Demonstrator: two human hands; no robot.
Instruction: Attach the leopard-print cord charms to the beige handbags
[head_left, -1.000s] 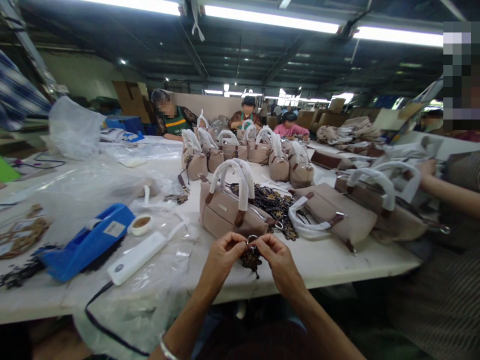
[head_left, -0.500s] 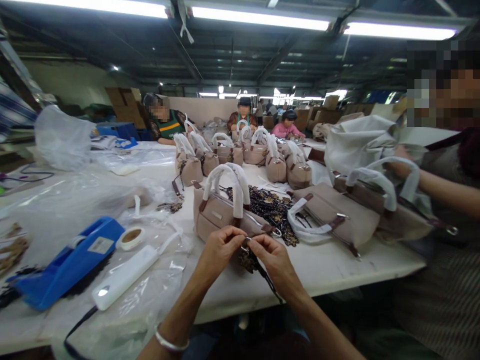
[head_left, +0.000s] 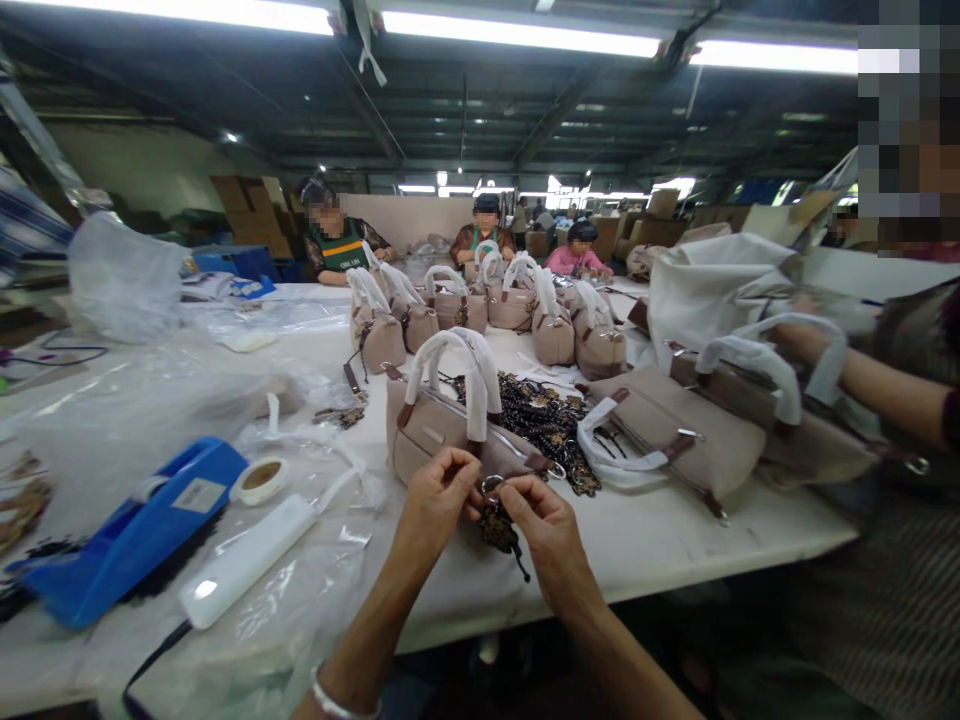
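Note:
My left hand and my right hand pinch a small metal ring between them, just over the table's near edge. A dark patterned charm dangles from the ring. Right behind my hands stands a beige handbag whose handles are wrapped in white. A heap of dark patterned charms lies behind that bag.
A blue tape dispenser, a tape roll and a white corded device lie on clear plastic at left. More beige handbags fill the white table. A person's arm handles a bag at right. Other people sit at the far side.
My hands stay together on the ring, shifted slightly. The charm's dark cord, stretched down to the right half a second ago, now hangs short under my fingers.

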